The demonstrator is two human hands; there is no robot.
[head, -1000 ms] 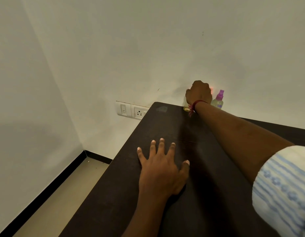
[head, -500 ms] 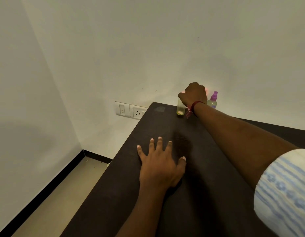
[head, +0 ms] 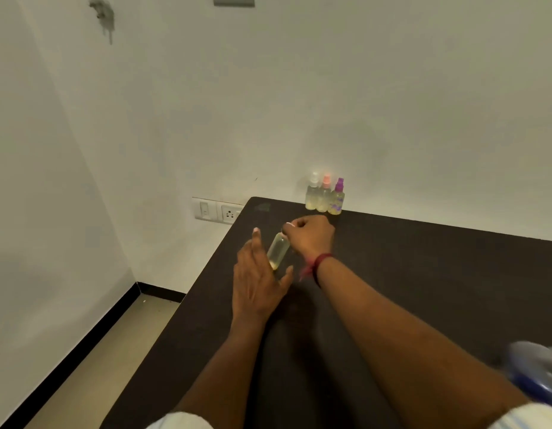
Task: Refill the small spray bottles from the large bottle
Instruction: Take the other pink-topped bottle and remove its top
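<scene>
Clear bottle [head: 278,249]: yellowish liquid, tilted, in my right grip [head: 310,238], clenched on its top.
Left grip [head: 258,275]: released, at 9 o'clock.

The right hand [head: 312,238], which a second ago reached to the far edge of the table [head: 423,274] by the wall, is now drawn back toward the near side, its fingers closed on the top of a small clear bottle [head: 278,250] it has lifted away, tilted. The left hand [head: 257,283] has left the tabletop, where it lay flat, and rises open beside the bottle. Three small spray bottles [head: 325,196] now stand uncovered at the far edge.
</scene>
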